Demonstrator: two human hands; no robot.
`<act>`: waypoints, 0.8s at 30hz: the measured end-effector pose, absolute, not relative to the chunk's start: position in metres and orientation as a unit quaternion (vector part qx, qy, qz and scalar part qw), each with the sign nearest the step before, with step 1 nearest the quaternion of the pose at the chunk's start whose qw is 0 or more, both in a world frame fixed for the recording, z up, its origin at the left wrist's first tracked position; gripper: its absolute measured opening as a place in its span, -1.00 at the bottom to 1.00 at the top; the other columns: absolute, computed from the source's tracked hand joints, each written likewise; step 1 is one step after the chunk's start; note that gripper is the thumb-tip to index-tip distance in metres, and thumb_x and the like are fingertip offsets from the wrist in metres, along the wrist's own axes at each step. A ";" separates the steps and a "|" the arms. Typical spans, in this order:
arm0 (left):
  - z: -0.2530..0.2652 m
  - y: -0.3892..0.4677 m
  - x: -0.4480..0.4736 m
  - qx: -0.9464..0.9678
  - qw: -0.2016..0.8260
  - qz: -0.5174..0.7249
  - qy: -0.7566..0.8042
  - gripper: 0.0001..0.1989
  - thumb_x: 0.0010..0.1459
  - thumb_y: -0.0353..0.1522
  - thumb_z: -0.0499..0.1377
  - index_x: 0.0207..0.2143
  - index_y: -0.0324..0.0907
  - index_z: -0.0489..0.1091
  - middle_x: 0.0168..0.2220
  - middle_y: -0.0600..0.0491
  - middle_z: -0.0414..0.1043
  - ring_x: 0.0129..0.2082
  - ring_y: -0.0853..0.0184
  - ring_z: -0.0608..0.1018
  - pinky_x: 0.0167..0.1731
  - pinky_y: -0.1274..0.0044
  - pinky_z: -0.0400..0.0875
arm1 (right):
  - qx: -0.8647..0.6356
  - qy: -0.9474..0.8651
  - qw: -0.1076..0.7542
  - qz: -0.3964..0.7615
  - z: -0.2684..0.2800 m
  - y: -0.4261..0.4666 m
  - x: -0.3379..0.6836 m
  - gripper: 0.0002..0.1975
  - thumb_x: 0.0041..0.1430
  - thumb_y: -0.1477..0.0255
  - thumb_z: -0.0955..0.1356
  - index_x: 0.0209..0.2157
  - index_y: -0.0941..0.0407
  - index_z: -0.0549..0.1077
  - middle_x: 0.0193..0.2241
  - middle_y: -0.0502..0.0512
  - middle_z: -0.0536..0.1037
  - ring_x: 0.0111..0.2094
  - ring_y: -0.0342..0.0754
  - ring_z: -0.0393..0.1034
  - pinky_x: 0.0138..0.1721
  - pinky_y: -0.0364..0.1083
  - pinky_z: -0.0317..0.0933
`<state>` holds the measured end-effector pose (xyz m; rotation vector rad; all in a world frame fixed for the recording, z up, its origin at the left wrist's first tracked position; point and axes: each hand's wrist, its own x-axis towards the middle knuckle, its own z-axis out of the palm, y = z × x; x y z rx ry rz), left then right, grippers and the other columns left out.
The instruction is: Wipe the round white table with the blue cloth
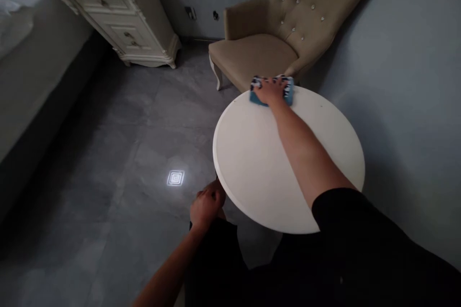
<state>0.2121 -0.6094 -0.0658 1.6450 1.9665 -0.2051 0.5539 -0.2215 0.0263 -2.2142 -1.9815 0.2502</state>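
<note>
My right hand (271, 90) presses down on a folded cloth (256, 99), teal with a black-and-white patterned side. The cloth lies at the far edge of a round white table (252, 163), and my right arm stretches across the tabletop to it. Lower and to the left, my left hand (206, 207) rests by my knee, just beside the table's near left rim. Its fingers look curled in, and I see no object in them.
Behind the table stands a tan armchair (255, 55) with a buttoned back, close to the rim. A white nightstand (122, 19) is against the wall at the upper left, beside a bed (39, 53). A bright square patch of light (175, 178) shows on the grey floor (133, 230).
</note>
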 end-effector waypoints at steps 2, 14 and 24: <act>-0.065 -0.609 0.214 0.618 0.277 -0.070 0.732 -0.54 0.59 -0.20 0.05 0.17 -0.04 0.75 0.13 -0.19 0.76 0.21 -0.06 0.71 0.08 0.28 0.57 | -0.681 -0.722 0.062 0.107 0.033 -0.238 0.490 -0.26 0.67 0.04 0.21 0.54 0.27 0.45 0.64 0.38 0.26 0.66 0.69 -0.20 0.53 0.80 -0.51; -0.059 -0.635 0.224 0.620 0.257 -0.097 0.735 -0.55 0.51 -0.18 0.16 0.15 -0.24 0.73 0.13 -0.39 0.74 0.17 -0.16 0.76 0.07 0.28 0.59 | -0.491 -0.858 0.072 0.133 0.028 -0.630 0.445 -0.21 0.37 -0.05 0.33 0.60 -0.61 0.24 0.66 -0.63 -0.05 0.77 0.25 -0.30 0.77 0.34 -0.40; -0.061 -0.643 0.223 0.645 0.235 -0.072 0.723 -0.41 0.56 -0.09 -0.03 0.08 -0.15 0.76 0.11 -0.32 0.75 0.13 -0.14 0.75 0.04 0.24 0.61 | -0.790 -0.600 0.122 0.021 -0.010 -0.766 0.700 -0.10 0.38 -0.04 0.28 0.70 -0.48 0.06 0.66 -0.10 0.22 0.72 0.39 -0.10 0.63 0.60 -0.03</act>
